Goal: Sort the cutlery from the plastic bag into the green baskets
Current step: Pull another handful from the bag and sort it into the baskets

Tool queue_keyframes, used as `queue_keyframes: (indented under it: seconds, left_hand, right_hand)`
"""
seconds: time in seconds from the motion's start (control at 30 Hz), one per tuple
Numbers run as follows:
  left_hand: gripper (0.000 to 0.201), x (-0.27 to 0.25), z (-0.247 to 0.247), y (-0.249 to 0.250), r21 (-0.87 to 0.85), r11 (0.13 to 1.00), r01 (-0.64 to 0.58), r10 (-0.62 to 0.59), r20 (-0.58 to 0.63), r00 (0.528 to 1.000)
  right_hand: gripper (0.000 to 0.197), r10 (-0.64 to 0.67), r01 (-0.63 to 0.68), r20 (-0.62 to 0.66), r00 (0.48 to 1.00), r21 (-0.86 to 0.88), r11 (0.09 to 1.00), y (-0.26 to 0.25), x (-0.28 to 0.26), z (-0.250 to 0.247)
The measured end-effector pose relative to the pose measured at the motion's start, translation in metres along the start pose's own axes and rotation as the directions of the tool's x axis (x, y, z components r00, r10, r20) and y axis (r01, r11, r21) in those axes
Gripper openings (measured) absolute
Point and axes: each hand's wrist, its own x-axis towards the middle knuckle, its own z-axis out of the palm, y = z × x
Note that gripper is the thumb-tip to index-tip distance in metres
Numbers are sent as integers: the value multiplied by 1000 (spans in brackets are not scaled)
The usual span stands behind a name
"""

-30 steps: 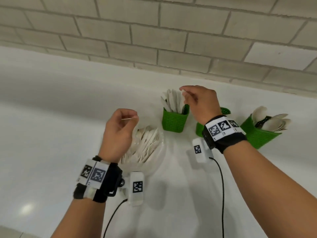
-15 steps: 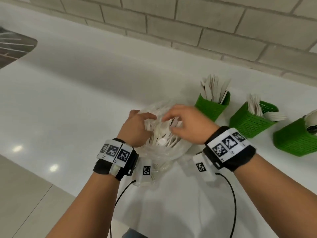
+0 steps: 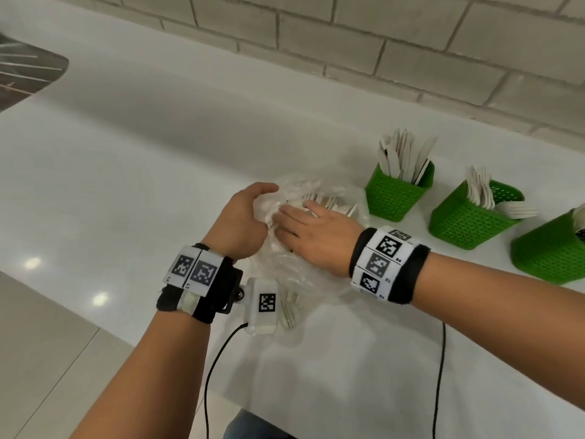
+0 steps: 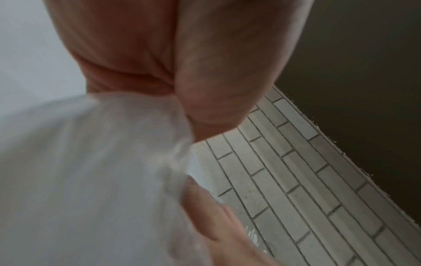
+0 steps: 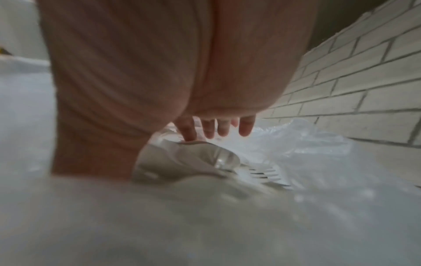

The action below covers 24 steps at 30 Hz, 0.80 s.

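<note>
On the white counter (image 3: 126, 185), at 9 o'clock from the 3 green baskets (image 3: 395, 198), lies the plastic bag (image 3: 294, 270). Your left hand (image 3: 240, 223) grips its rim; your right hand (image 3: 316, 229), fingers straight, is nearer the cutlery (image 3: 332, 204), whose handles run toward 2 o'clock.

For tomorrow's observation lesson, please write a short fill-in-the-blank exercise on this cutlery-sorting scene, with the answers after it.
1. The left hand grips the clear plastic ____.
2. The right hand reaches among the white plastic cutlery with ____ fingers.
3. The woven plastic baskets are coloured ____.
4. The wall behind the white counter is built of pale ____.

Answers: bag; straight; green; bricks
</note>
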Motion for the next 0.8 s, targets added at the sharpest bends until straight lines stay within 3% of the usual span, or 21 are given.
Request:
queue_keyframes:
  seconds: [0.1,0.17,0.33,0.5,0.6,0.8]
  left_hand:
    - [73,2,-2,-8,24,1000,-15,16,-25,1000]
    - [73,0,1,-4,13,999,-37,37,2,999]
    - [91,-14,25,-3,216,968,-129,94,163,982]
    - [101,-18,23,-14,248,960,-130,61,266,962]
    - [100,-21,18,-8,238,957,-169,104,263,959]
    - [104,-27,13,-6,262,947,-186,122,243,962]
  right_hand:
    - [37,-102,92,-104,989,-96,991,0,-7,10]
    - [36,-78,68,-93,993,-107,992,-6,-12,11]
    - [17,-91,82,-38,995,-188,979,0,-5,6]
    - [19,4,6,166,986,-60,998,24,-8,-23]
    - [28,18,-18,182,983,-7,1000,34,-8,-29]
    - [18,220,-234,81,972,285,930,48,-6,-32]
